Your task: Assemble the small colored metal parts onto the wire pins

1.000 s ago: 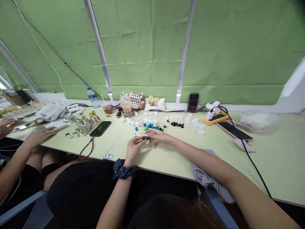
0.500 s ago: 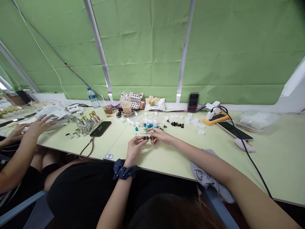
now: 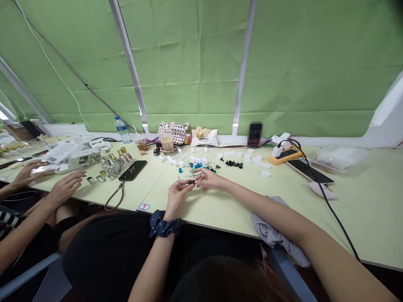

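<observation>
A small black plastic piece [image 3: 191, 182] sits between the fingertips of my left hand [image 3: 179, 193], which wears a dark blue dotted scrunchie [image 3: 164, 224] at the wrist. My right hand [image 3: 208, 179] reaches in from the right, its thumb and fingers pinching the other end of the piece. Both hands are just above the table, near its front edge. Beyond them lie blue and green beads [image 3: 201, 166] among thin wires, partly hidden by my right hand. Similar black pieces [image 3: 233, 164] are heaped to the right of the beads.
White round caps [image 3: 265, 173] and clear droppers [image 3: 185, 155] lie behind. At left are a phone [image 3: 133, 170] with a strap, glass bottles [image 3: 111, 165] and a co-worker's hands [image 3: 64, 188]. A yellow power strip [image 3: 285, 155], its black cable and another phone [image 3: 310, 172] lie at right.
My fingertips have drawn closer together around the black piece, which now shows less. At left, the co-worker's nearer hand has moved right and lower, toward the table edge.
</observation>
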`<action>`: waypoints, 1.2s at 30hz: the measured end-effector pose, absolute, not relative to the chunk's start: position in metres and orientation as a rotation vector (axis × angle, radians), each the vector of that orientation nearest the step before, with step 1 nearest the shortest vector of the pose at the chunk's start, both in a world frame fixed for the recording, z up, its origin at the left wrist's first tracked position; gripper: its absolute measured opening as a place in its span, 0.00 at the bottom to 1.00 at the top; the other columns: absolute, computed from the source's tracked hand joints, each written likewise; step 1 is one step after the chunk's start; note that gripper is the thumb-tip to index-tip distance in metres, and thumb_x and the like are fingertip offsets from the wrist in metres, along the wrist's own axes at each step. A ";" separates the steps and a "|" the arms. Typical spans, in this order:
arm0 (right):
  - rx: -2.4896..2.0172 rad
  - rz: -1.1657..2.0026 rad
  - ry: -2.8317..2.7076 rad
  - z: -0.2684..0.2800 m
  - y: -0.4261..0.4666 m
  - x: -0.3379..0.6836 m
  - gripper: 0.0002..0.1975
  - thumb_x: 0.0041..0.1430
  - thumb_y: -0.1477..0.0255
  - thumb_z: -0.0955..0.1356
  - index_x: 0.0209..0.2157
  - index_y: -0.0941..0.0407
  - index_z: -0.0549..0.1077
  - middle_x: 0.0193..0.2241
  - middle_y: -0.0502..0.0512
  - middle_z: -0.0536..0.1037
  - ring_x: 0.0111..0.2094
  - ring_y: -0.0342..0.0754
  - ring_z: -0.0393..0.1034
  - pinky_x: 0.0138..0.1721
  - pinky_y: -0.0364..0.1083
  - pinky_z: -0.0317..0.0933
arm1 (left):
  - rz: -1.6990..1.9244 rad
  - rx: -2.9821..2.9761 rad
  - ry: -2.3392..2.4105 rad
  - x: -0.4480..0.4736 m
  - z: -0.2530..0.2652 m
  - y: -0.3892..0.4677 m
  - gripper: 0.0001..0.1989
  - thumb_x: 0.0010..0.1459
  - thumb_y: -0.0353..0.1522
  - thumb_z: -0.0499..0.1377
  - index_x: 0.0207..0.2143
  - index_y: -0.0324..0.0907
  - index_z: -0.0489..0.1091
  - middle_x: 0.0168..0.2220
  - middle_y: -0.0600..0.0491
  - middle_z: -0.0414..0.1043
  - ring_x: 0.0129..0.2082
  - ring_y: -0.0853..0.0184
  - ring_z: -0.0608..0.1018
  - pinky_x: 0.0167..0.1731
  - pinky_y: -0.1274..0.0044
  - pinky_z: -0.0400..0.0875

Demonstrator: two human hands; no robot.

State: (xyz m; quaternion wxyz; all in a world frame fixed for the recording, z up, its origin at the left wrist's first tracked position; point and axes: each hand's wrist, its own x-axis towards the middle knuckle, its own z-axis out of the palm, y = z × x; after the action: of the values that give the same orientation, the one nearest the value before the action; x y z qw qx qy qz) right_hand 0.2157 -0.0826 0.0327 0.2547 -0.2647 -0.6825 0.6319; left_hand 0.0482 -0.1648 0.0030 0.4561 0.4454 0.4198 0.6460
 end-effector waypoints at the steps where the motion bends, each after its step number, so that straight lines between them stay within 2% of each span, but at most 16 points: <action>1: -0.711 1.723 -1.859 0.034 -0.083 0.216 0.26 0.53 0.61 0.71 0.51 0.53 0.62 0.25 0.48 0.74 0.27 0.43 0.72 0.25 0.41 0.68 | 1.589 1.103 1.032 0.048 0.003 -0.164 0.17 0.40 0.34 0.70 0.33 0.38 0.72 0.40 0.46 0.77 0.39 0.61 0.79 0.45 0.67 0.70; 4: -0.776 1.740 -1.869 0.036 -0.085 0.216 0.23 0.61 0.55 0.63 0.50 0.55 0.62 0.17 0.46 0.70 0.21 0.43 0.69 0.23 0.41 0.66 | 1.586 1.115 1.031 0.048 0.002 -0.164 0.17 0.39 0.34 0.70 0.33 0.38 0.72 0.41 0.45 0.77 0.40 0.60 0.79 0.45 0.67 0.70; 6: -0.789 1.723 -1.869 0.036 -0.085 0.216 0.24 0.58 0.56 0.65 0.50 0.54 0.62 0.21 0.48 0.72 0.23 0.43 0.71 0.22 0.41 0.66 | 1.603 1.105 1.034 0.048 0.003 -0.164 0.17 0.39 0.33 0.70 0.33 0.38 0.72 0.41 0.46 0.77 0.39 0.61 0.79 0.45 0.67 0.70; 9: -0.699 1.720 -1.871 0.035 -0.085 0.215 0.28 0.51 0.62 0.72 0.51 0.53 0.61 0.26 0.48 0.74 0.27 0.44 0.72 0.24 0.41 0.67 | 1.607 1.095 1.031 0.049 0.004 -0.165 0.17 0.40 0.33 0.70 0.33 0.38 0.72 0.40 0.46 0.77 0.38 0.61 0.79 0.45 0.67 0.70; 12: -0.686 1.755 -1.884 0.033 -0.084 0.214 0.22 0.59 0.57 0.65 0.51 0.55 0.61 0.18 0.45 0.70 0.22 0.43 0.69 0.24 0.42 0.67 | 1.591 1.100 1.023 0.049 0.004 -0.165 0.17 0.40 0.33 0.70 0.34 0.38 0.72 0.39 0.46 0.77 0.38 0.62 0.79 0.45 0.68 0.70; 14: -0.723 1.750 -1.888 0.033 -0.084 0.214 0.22 0.61 0.55 0.62 0.50 0.55 0.62 0.18 0.46 0.70 0.21 0.43 0.69 0.23 0.42 0.66 | 1.603 1.088 1.019 0.049 0.004 -0.165 0.17 0.40 0.33 0.70 0.33 0.38 0.72 0.40 0.46 0.77 0.37 0.63 0.79 0.45 0.68 0.70; 18: -0.657 1.709 -1.892 0.033 -0.085 0.215 0.28 0.51 0.60 0.72 0.50 0.53 0.61 0.26 0.48 0.74 0.28 0.44 0.72 0.26 0.41 0.67 | 1.614 1.069 1.021 0.048 0.002 -0.163 0.17 0.40 0.33 0.70 0.34 0.38 0.72 0.39 0.46 0.77 0.37 0.63 0.79 0.44 0.69 0.70; 23: -0.755 1.741 -1.897 0.033 -0.085 0.214 0.24 0.61 0.53 0.61 0.50 0.55 0.61 0.16 0.45 0.68 0.19 0.42 0.68 0.22 0.41 0.65 | 1.611 1.079 1.028 0.048 0.001 -0.162 0.18 0.40 0.34 0.70 0.34 0.37 0.72 0.40 0.45 0.77 0.37 0.64 0.79 0.43 0.69 0.70; 26: -0.743 1.694 -1.891 0.033 -0.085 0.215 0.27 0.53 0.58 0.70 0.51 0.53 0.61 0.23 0.47 0.73 0.25 0.43 0.71 0.23 0.40 0.66 | 1.617 1.080 1.038 0.047 0.000 -0.162 0.18 0.40 0.34 0.70 0.35 0.37 0.72 0.40 0.46 0.77 0.37 0.64 0.78 0.43 0.70 0.70; 28: -0.681 1.702 -1.886 0.033 -0.084 0.215 0.28 0.51 0.61 0.72 0.51 0.54 0.61 0.24 0.47 0.73 0.25 0.43 0.71 0.25 0.41 0.66 | 1.610 1.096 1.024 0.047 -0.001 -0.162 0.18 0.41 0.34 0.70 0.35 0.37 0.72 0.39 0.46 0.77 0.37 0.64 0.78 0.42 0.71 0.70; 32: -0.722 1.713 -1.893 0.032 -0.083 0.214 0.24 0.61 0.54 0.62 0.51 0.56 0.62 0.14 0.43 0.67 0.17 0.42 0.66 0.21 0.40 0.63 | 1.614 1.097 1.019 0.047 -0.001 -0.162 0.17 0.42 0.33 0.70 0.35 0.37 0.72 0.39 0.46 0.77 0.36 0.65 0.78 0.42 0.71 0.70; 34: -0.737 1.678 -1.886 0.031 -0.082 0.214 0.25 0.57 0.56 0.67 0.51 0.55 0.62 0.19 0.46 0.70 0.21 0.42 0.69 0.21 0.40 0.64 | 1.620 1.082 1.035 0.047 -0.001 -0.162 0.17 0.41 0.33 0.70 0.35 0.37 0.72 0.39 0.46 0.77 0.35 0.65 0.78 0.41 0.71 0.70; 36: -0.688 1.668 -1.868 0.030 -0.082 0.214 0.29 0.50 0.62 0.73 0.51 0.54 0.61 0.28 0.49 0.74 0.28 0.43 0.72 0.25 0.40 0.67 | 1.621 1.081 1.035 0.047 -0.001 -0.162 0.18 0.41 0.33 0.70 0.35 0.37 0.72 0.39 0.46 0.77 0.36 0.65 0.78 0.41 0.71 0.70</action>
State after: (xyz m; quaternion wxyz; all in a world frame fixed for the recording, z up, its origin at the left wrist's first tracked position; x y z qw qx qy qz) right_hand 0.2144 -0.0818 0.0303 0.2689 -0.2551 -0.6929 0.6185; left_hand 0.0468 -0.1616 -0.0015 0.4508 0.4372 0.4187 0.6560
